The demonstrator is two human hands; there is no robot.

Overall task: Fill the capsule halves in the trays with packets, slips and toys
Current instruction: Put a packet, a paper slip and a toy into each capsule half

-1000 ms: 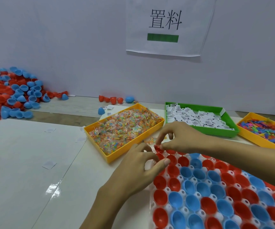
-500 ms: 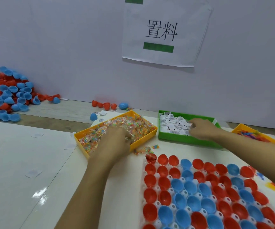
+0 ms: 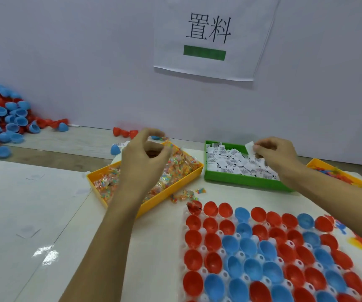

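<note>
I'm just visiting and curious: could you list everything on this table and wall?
capsule halves: many, red and blue, open side up in the white tray, front right
packet bin: one, yellow, colourful packets, centre
slip bin: one, green, white printed slips, right of centre
toy bin: one, yellow, far right, mostly cut off
loose halves: a pile, red and blue, far left
sign: one, white, on wall
left hand: above packet bin
right hand: pinching a slip
</note>
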